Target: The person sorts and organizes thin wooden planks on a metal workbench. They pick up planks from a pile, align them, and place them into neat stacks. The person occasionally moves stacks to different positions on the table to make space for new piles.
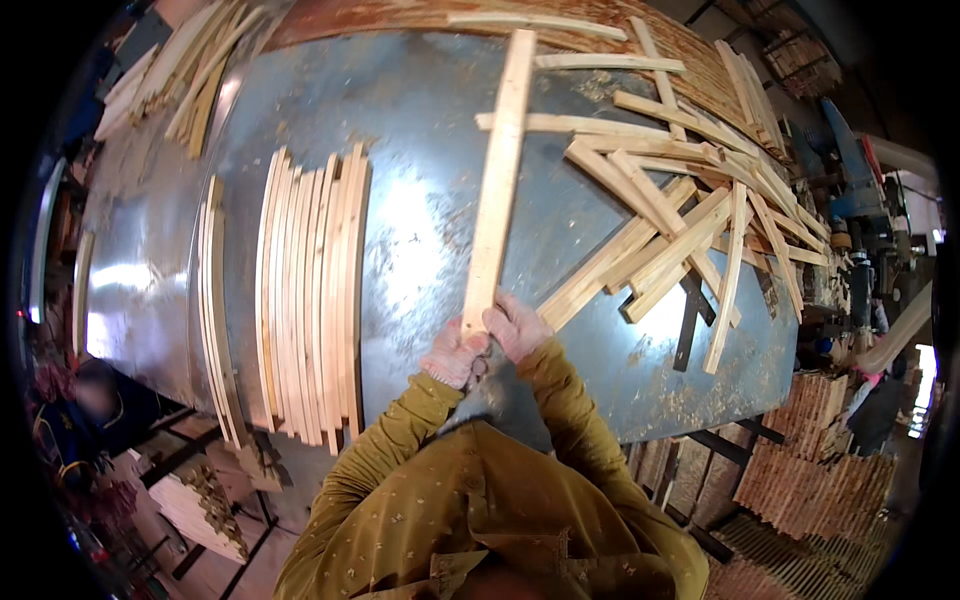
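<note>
- Left hand [455, 352] in a pinkish work glove: grip closed round the near end of a long pale flat wooden slat [497, 175].
- Right hand [517, 326], same kind of glove, also gripping that near end, touching the left hand.
- Slat runs away from the person, up the frame, lying over the grey scuffed sheet-metal surface [420, 130]; far end reaches the top edge by the loose strips.
- Cannot tell whether the slat rests on the surface or is lifted off it.
- Loose jumble of thin pale wooden strips [690, 220] to the right of the slat, crossed over one another; nearest ones just beside the right hand.
- Neat row of similar wooden strips [310, 295] lying side by side to the left, well apart from the hands.
- Thinner bundle of strips [212, 300] further left.
- Both forearms in mustard-yellow sleeves [400, 440] coming in from the lower edge.
- Stacked blocks of small cut wood pieces [810, 470] low right, below the surface edge.
</note>
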Demonstrator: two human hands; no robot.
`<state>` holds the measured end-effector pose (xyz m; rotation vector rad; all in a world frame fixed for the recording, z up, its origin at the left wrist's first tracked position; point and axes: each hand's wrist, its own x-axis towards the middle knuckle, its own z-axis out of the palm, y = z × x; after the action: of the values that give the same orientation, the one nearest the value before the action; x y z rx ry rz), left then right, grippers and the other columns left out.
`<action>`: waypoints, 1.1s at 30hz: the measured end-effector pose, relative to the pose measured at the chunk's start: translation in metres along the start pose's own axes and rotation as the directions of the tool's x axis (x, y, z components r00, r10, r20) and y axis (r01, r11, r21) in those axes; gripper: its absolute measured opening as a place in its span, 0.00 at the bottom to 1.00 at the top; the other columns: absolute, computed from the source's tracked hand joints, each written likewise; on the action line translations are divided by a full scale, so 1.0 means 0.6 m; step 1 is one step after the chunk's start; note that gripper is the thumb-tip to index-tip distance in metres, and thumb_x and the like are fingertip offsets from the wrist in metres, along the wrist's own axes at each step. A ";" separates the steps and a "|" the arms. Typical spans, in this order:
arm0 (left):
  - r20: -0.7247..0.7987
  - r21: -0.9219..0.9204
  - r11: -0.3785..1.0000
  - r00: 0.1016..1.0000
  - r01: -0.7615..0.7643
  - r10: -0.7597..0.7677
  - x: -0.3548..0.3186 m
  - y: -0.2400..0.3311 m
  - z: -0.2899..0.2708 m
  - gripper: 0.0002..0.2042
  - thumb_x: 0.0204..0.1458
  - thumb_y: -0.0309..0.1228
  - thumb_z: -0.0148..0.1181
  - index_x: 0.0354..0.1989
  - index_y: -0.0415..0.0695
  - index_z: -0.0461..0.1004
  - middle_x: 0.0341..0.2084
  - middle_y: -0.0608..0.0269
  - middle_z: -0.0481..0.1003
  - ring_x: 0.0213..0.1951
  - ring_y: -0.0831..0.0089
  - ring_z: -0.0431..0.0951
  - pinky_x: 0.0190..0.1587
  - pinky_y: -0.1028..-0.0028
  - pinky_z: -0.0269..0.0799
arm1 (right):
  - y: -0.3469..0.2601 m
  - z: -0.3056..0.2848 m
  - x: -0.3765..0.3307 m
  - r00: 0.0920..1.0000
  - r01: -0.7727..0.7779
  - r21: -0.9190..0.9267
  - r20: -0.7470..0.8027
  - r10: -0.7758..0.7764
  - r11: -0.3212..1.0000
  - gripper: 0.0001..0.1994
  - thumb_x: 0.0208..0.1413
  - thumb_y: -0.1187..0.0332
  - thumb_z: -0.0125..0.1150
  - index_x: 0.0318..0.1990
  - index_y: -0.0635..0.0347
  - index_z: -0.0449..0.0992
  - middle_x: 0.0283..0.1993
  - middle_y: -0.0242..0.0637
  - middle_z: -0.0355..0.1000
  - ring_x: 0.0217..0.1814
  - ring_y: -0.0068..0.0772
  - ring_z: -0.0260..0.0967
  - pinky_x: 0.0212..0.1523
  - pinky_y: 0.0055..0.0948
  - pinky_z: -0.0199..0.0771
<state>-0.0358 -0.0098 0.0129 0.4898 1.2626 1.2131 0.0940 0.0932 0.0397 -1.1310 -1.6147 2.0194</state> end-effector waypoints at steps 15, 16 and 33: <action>0.225 0.966 -0.189 0.932 -0.175 0.284 0.628 0.295 0.092 0.42 0.48 0.52 0.67 0.68 0.46 0.56 0.65 0.47 0.60 0.64 0.53 0.64 0.62 0.62 0.64 | -0.029 -0.536 -0.022 0.384 -0.407 -0.626 -0.778 -0.498 0.665 0.42 0.51 0.53 0.67 0.67 0.69 0.57 0.62 0.59 0.64 0.64 0.54 0.63 0.60 0.39 0.68; 0.206 0.958 -0.242 0.954 -0.151 0.218 0.633 0.278 0.140 0.42 0.48 0.52 0.66 0.68 0.46 0.56 0.65 0.46 0.60 0.65 0.52 0.63 0.63 0.62 0.63 | 0.001 -0.576 -0.004 0.345 -0.490 -0.653 -0.753 -0.560 0.577 0.45 0.49 0.50 0.68 0.68 0.68 0.55 0.63 0.59 0.64 0.66 0.54 0.62 0.61 0.39 0.67; -0.303 0.281 0.920 0.935 0.275 -0.186 0.120 -0.062 0.080 0.43 0.48 0.65 0.60 0.56 0.32 0.70 0.46 0.51 0.75 0.49 0.64 0.73 0.54 0.67 0.67 | -0.023 -0.431 -0.074 0.707 -0.632 -0.528 -0.693 0.142 0.567 0.53 0.47 0.60 0.69 0.74 0.52 0.37 0.60 0.61 0.67 0.61 0.56 0.68 0.62 0.39 0.66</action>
<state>0.0114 0.0558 -0.0356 0.3990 1.7179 0.8955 0.3102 0.2413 0.0566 -2.3525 -1.9524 0.8794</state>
